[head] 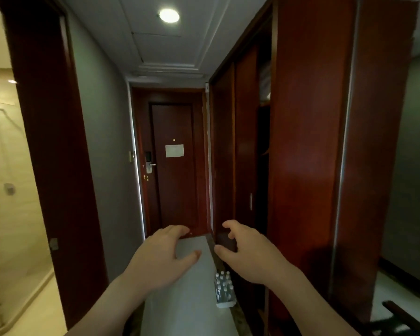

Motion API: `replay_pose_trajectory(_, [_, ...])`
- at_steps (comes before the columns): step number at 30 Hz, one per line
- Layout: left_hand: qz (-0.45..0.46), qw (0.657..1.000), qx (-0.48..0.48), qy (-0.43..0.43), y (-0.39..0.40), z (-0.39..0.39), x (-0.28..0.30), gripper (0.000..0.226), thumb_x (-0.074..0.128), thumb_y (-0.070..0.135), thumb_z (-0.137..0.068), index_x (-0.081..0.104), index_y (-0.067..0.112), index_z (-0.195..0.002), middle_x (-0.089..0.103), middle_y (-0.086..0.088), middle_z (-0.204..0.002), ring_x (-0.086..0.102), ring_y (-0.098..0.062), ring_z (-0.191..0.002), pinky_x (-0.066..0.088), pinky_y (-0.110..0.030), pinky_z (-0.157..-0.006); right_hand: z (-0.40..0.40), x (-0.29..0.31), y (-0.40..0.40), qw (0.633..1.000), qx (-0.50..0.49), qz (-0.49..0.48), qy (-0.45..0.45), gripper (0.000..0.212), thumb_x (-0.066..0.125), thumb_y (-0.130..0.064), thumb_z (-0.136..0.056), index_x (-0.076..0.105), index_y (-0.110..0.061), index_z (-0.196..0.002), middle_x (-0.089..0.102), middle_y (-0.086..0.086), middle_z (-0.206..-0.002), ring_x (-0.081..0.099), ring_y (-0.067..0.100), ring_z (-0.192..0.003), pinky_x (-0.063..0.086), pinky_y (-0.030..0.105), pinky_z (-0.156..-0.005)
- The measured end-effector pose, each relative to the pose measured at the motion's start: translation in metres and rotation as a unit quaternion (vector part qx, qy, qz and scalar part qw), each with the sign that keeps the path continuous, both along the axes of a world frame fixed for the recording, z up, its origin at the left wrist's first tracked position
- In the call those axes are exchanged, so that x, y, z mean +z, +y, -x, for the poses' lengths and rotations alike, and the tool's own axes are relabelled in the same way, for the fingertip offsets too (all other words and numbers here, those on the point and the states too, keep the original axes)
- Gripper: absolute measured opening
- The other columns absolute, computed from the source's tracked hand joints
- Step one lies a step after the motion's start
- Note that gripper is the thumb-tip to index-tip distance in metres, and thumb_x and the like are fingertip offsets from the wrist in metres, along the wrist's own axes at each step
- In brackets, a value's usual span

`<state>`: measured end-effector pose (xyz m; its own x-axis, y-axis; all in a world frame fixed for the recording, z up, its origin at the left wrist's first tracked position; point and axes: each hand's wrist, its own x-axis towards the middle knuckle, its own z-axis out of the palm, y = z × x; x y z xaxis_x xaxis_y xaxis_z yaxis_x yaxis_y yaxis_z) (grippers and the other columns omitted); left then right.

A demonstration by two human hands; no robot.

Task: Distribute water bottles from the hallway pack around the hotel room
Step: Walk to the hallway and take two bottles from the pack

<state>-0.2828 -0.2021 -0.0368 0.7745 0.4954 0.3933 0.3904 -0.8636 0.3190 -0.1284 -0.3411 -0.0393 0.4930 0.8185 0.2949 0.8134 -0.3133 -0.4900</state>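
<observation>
Two hands out ahead of me, both holding nothing: my left hand (165,248) at centre frame, fingers spread and loosely bent; my right hand (243,251) just beside it, thumb and fingers curved apart. Narrow hallway. Pale floor (187,287) runs as a strip up the middle to the closed entry door (174,170). Grey wall (102,141) bounds it on the left, the red-brown wardrobe (308,141) on the right (its sliding door partly open, dark inside). The water bottle pack (224,291) sits lower centre-right, on the floor against the wardrobe's base, white caps up, below my right wrist. Glass-walled bathroom (7,178) at far left.
</observation>
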Motion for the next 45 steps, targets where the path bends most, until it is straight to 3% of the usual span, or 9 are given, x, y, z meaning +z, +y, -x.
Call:
replay_pose_trajectory(4, [-0.002,1.0,0.028,0.012,0.069,-0.063,0.014,0.064,0.058,0.058,-0.087,0.044,0.031,-0.143,0.05,0.015,-0.143,0.046,-0.002,-0.129,0.034,-0.017,-0.103,-0.075,0.005,0.082,1.0,0.02,-0.014,0.006,0.066,0.053,-0.057,-0.091,0.032,-0.032,-0.148,0.05,-0.005,-0.143,0.053,0.015,-0.124,0.048,0.036,-0.1])
replay_pose_trajectory(13, [0.017,0.998,0.052,-0.01,0.227,-0.168,0.01,0.066,0.059,0.06,-0.085,0.046,0.03,-0.142,0.052,0.016,-0.141,0.047,-0.001,-0.128,0.035,-0.016,-0.101,-0.192,0.001,0.25,0.998,0.056,0.009,0.002,0.065,0.053,-0.056,-0.091,0.033,-0.031,-0.148,0.053,-0.008,-0.137,0.054,0.01,-0.118,0.048,0.03,-0.096])
replay_pose_trajectory(26, [0.043,0.998,-0.046,0.007,0.507,-0.401,-0.035,0.074,0.057,0.068,-0.077,0.051,0.026,-0.137,0.058,0.011,-0.134,0.053,-0.008,-0.124,0.045,-0.029,-0.103,-0.385,-0.033,0.499,0.998,-0.033,0.057,0.001,0.065,0.053,-0.057,-0.091,0.035,-0.031,-0.148,0.053,-0.007,-0.139,0.055,0.014,-0.121,0.048,0.03,-0.094])
replay_pose_trajectory(32, [0.103,0.988,-0.093,0.062,0.587,-0.519,-0.102,0.068,0.058,0.064,-0.082,0.051,0.027,-0.137,0.057,0.01,-0.137,0.053,-0.008,-0.124,0.046,-0.028,-0.101,-0.485,-0.084,0.577,0.992,-0.071,0.1,0.03,0.063,0.055,-0.056,-0.09,0.038,-0.03,-0.145,0.056,-0.006,-0.136,0.06,0.014,-0.112,0.043,0.025,-0.08])
replay_pose_trajectory(36, [0.131,0.981,-0.101,0.1,0.635,-0.598,-0.157,0.062,0.061,0.058,-0.085,0.05,0.026,-0.138,0.056,0.008,-0.139,0.052,-0.008,-0.124,0.038,-0.018,-0.092,-0.56,-0.138,0.626,0.988,-0.082,0.114,0.068,0.055,0.058,-0.051,-0.09,0.045,-0.03,-0.139,0.061,-0.003,-0.128,0.062,0.018,-0.108,0.049,0.031,-0.083])
replay_pose_trajectory(40, [0.154,0.977,-0.091,0.119,0.683,-0.676,-0.218,0.059,0.063,0.053,-0.086,0.052,0.024,-0.137,0.056,0.006,-0.139,0.053,-0.011,-0.125,0.043,-0.024,-0.096,-0.64,-0.21,0.677,0.983,-0.084,0.125,0.103,0.056,0.059,-0.05,-0.09,0.046,-0.025,-0.139,0.061,0.0,-0.131,0.061,0.02,-0.114,0.05,0.033,-0.087])
replay_pose_trajectory(45, [0.205,0.963,-0.076,0.156,0.742,-0.768,-0.301,0.056,0.061,0.053,-0.086,0.053,0.026,-0.134,0.058,0.005,-0.136,0.055,-0.011,-0.12,0.042,-0.022,-0.09,-0.733,-0.3,0.74,0.97,-0.11,0.126,0.175,0.048,0.063,-0.042,-0.09,0.054,-0.021,-0.132,0.065,0.001,-0.122,0.064,0.019,-0.104,0.049,0.03,-0.081])
